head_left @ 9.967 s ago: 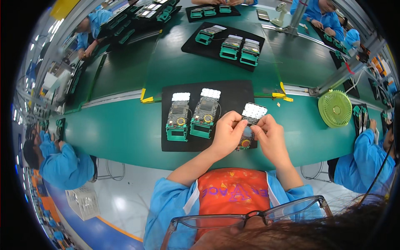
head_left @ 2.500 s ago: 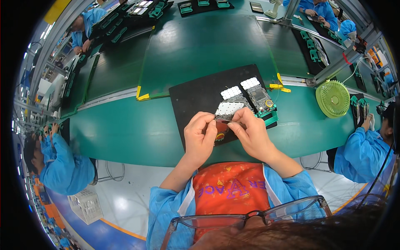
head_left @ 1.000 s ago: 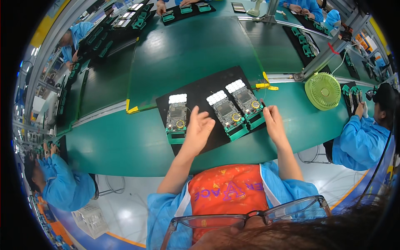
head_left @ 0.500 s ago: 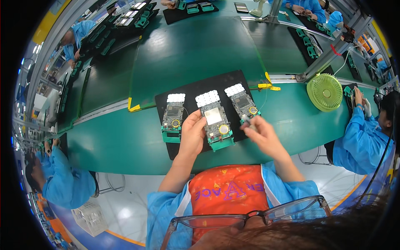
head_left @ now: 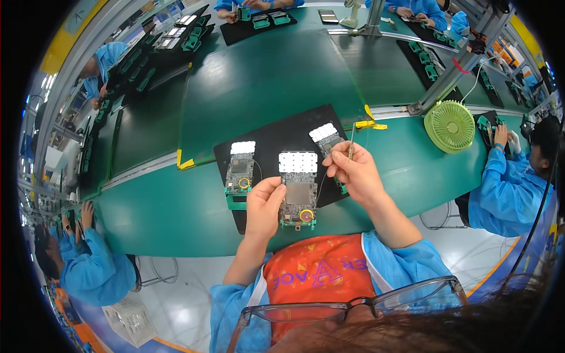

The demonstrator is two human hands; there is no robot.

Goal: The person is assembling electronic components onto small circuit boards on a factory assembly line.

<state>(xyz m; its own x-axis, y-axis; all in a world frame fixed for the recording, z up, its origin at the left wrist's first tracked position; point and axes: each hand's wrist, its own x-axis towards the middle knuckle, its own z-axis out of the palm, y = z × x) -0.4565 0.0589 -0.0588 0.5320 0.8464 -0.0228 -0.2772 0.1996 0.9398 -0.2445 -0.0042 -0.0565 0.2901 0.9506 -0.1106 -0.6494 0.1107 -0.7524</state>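
Observation:
My left hand (head_left: pixel 263 206) pinches the left edge of the middle circuit board (head_left: pixel 299 197), which is raised and tilted above the black mat (head_left: pixel 269 152). That board has a white dotted pad at its top, a square metal shield and a round yellow-rimmed cell near its bottom. My right hand (head_left: pixel 355 170) is closed on a slender metal tool (head_left: pixel 352 141) that points up. A thin dark wire (head_left: pixel 321 182) runs from the board's right edge toward my right fingertips. Behind that hand lies a second board (head_left: pixel 323 134), partly hidden. A third board (head_left: pixel 240 167) in a green holder lies at left.
A green fan (head_left: pixel 449 126) stands at the right beyond the table's (head_left: pixel 159 206) seated co-worker (head_left: pixel 509 188). Another co-worker (head_left: pixel 97 259) sits at left. A metal rail (head_left: pixel 141 170) with yellow tape crosses behind the mat. Other people work at the far edge.
The middle board has tilted toward me and moved slightly down. My right hand has risen and moved inward; its tool has swung to point up. The thin wire now shows beside the board.

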